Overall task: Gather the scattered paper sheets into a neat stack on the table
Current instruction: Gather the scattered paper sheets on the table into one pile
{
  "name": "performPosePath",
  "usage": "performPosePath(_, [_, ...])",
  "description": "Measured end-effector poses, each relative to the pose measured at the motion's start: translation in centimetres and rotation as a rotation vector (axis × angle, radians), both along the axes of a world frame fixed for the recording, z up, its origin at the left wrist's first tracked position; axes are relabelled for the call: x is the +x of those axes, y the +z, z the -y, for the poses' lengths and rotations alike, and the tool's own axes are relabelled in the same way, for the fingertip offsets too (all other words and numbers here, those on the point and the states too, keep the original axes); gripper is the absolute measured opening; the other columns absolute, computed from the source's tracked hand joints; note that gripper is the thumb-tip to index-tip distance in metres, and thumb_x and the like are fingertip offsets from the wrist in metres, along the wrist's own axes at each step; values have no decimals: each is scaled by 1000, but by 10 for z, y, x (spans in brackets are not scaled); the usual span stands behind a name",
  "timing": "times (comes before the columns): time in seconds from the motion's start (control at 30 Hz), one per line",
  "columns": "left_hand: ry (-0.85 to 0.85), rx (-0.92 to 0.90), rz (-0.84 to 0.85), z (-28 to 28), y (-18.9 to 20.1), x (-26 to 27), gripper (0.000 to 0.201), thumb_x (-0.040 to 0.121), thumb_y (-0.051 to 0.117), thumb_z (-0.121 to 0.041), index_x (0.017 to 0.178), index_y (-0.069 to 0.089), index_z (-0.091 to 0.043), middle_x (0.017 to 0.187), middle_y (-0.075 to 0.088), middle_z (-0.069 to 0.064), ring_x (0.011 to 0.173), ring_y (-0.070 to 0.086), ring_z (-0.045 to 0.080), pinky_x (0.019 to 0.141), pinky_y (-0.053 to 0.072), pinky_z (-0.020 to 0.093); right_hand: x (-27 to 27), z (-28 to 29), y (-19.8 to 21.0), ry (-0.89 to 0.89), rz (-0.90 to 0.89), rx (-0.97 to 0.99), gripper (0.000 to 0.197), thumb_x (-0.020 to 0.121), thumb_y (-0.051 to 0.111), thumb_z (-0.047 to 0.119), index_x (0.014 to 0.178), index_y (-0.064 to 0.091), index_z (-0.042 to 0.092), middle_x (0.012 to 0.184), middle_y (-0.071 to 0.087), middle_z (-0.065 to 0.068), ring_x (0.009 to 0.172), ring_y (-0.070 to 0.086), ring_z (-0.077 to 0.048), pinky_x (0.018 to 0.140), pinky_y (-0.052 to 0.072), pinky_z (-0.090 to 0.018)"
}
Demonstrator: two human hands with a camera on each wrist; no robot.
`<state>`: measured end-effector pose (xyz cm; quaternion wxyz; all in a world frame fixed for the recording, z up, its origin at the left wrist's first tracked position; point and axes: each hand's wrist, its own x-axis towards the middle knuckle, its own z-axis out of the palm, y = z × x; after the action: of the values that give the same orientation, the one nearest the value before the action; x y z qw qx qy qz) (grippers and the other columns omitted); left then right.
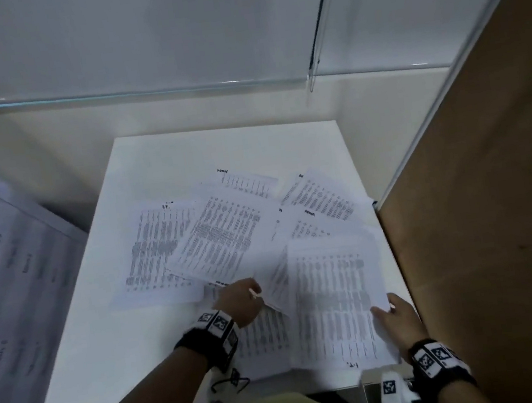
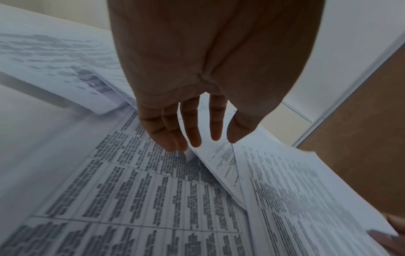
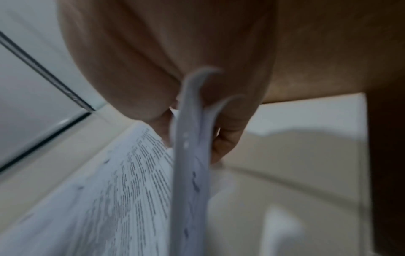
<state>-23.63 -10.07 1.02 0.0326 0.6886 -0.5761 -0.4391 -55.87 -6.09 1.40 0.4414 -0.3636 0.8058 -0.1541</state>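
Several printed paper sheets (image 1: 225, 237) lie fanned and overlapping across the white table (image 1: 107, 340). My right hand (image 1: 385, 305) pinches the near right corner of a few sheets (image 1: 333, 287) and holds them lifted off the table; in the right wrist view the thumb and fingers (image 3: 223, 147) clamp their curled edges (image 3: 190, 155). My left hand (image 1: 253, 292) reaches in beside them. Its straight fingers (image 2: 194, 136) touch the raised left edge of a sheet (image 2: 219, 161) above a flat printed page (image 2: 142, 199).
A brown board panel (image 1: 495, 205) stands close along the table's right side. A glass partition (image 1: 169, 45) runs behind the table. Large printed sheets (image 1: 6, 269) lie to the left, below table level. A white marker-tagged device (image 1: 392, 391) sits at the near right edge.
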Motion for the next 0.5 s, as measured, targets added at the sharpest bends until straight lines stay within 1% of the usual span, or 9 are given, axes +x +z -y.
performPosePath(0.03, [-2,-11,33,4,-3,-4,24,87,60,-31,109,65,-23,107,69,4,92,64,21,87,56,37,-12,-1,-8,-13,-31,24,56,97,61,17,145,40,-4,137,55,-29,122,57,-40,106,42,-44])
performPosePath(0.1, [-24,-30,117,11,-9,-12,31,86,58,-36,113,63,-23,110,66,6,98,63,24,93,53,42,-28,-3,-15,30,-80,73,50,95,61,15,139,46,-3,123,61,-18,106,58,-30,101,46,-38])
performPosePath(0.17, [-44,-29,237,16,-14,-21,40,85,57,-40,122,59,-24,117,62,9,106,60,27,96,50,43,-37,-5,-16,79,-153,125,39,95,59,11,131,49,0,116,65,-20,90,54,-26,93,47,-35])
performPosePath(0.23, [-43,-5,312,19,-19,-30,46,86,57,-41,129,53,-26,127,54,13,115,56,32,96,49,44,-42,-6,-17,90,-175,150,47,95,59,12,139,47,1,96,64,-6,82,52,-21,85,45,-31])
performPosePath(0.3, [-30,33,311,21,-24,-40,52,85,59,-41,134,47,-29,134,46,16,122,49,39,100,48,49,-44,-8,-20,58,-216,154,53,88,64,21,136,52,2,85,59,-2,77,55,-20,82,47,-29])
performPosePath(0.37, [-67,69,327,22,-28,-46,63,80,63,-45,138,41,-36,138,37,16,128,40,43,101,45,54,-43,-10,-25,88,-254,172,59,76,64,38,124,57,5,88,66,-3,75,64,-20,76,57,-32])
performPosePath(0.43, [-190,54,420,22,-30,-48,77,73,71,-47,139,33,-39,141,28,17,131,31,44,102,43,56,-33,-12,-22,190,-359,105,41,77,62,39,104,53,10,90,67,-6,76,66,-21,71,60,-36])
performPosePath(0.47, [-270,12,485,21,-30,-50,81,72,74,-47,140,30,-38,145,24,18,134,27,45,104,41,57,-29,-13,-20,278,-451,52,36,78,61,40,101,49,15,94,65,-7,81,64,-22,72,58,-35])
performPosePath(0.5, [-355,-40,540,19,-31,-51,84,73,76,-44,141,28,-37,149,20,20,137,23,46,107,37,59,-23,-15,-17,386,-533,13,40,77,61,42,106,48,18,103,61,-9,90,61,-26,75,55,-35])
